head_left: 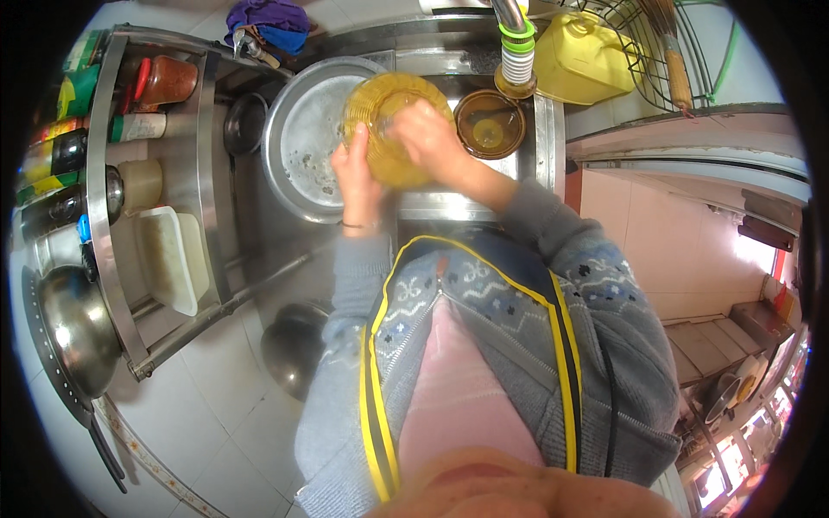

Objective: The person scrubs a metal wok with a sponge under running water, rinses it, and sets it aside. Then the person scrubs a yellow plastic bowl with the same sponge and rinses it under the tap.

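Note:
A yellow translucent ribbed bowl (395, 168) is tilted over the sink, its inside facing me. My left hand (356, 171) grips its left rim, with the thumb over the edge. Curled against the bowl's inner face is my right hand (427, 136), blurred. A small greyish patch shows by its fingertips, too unclear to name. Behind the bowl on the left sits a wide metal basin (304, 142) with dark specks on its bottom. To the right, a brown glazed bowl (489, 123) stands in the steel sink (447, 206) with some liquid in it.
A faucet (511, 16) with a white corrugated spout hangs above the brown bowl. A yellow plastic jug (576, 61) and a wire rack (647, 71) stand right of the sink. On the left, a metal shelf (206, 162) holds jars and a plastic tub (168, 259).

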The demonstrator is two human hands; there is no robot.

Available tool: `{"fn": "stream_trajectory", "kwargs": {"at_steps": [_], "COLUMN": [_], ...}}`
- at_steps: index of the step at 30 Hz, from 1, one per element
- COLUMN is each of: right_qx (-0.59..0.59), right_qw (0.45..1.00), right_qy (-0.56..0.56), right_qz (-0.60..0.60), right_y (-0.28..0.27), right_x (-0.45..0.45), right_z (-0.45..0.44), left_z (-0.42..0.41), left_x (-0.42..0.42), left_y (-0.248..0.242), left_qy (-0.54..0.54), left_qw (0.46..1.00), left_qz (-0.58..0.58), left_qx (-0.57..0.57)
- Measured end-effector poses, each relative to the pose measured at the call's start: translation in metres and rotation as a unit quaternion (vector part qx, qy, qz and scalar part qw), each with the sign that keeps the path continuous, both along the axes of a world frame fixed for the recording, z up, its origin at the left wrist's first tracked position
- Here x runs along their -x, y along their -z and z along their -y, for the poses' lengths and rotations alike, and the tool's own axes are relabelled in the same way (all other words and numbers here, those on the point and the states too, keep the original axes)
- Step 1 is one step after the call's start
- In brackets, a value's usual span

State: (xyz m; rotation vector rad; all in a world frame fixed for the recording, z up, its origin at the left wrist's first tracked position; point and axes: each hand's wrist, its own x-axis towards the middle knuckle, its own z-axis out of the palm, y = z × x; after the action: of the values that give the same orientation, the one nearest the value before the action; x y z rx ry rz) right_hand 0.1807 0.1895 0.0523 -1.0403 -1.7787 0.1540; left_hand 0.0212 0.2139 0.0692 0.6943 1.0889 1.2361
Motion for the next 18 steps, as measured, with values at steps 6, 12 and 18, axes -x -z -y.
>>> {"fn": "stream_trajectory", "kwargs": {"at_steps": [6, 12, 18], "right_qx": [0.002, 0.026, 0.104], "right_qw": [0.999, 0.998, 0.980], "right_qy": [0.009, 0.035, 0.141], "right_qz": [0.037, -0.034, -0.094], "right_y": [0.007, 0.002, -0.003], "right_x": [-0.006, 0.002, 0.006], "right_z": [-0.005, -0.012, -0.009], "left_z": [0.007, 0.009, 0.013], "left_x": [0.000, 0.002, 0.000], "left_y": [0.006, 0.011, 0.014], "left_qy": [0.011, 0.013, 0.023], "left_qw": [0.998, 1.000, 1.000], "left_qz": [-0.025, 0.005, -0.009], "left_qx": [0.054, 0.025, 0.008]}}
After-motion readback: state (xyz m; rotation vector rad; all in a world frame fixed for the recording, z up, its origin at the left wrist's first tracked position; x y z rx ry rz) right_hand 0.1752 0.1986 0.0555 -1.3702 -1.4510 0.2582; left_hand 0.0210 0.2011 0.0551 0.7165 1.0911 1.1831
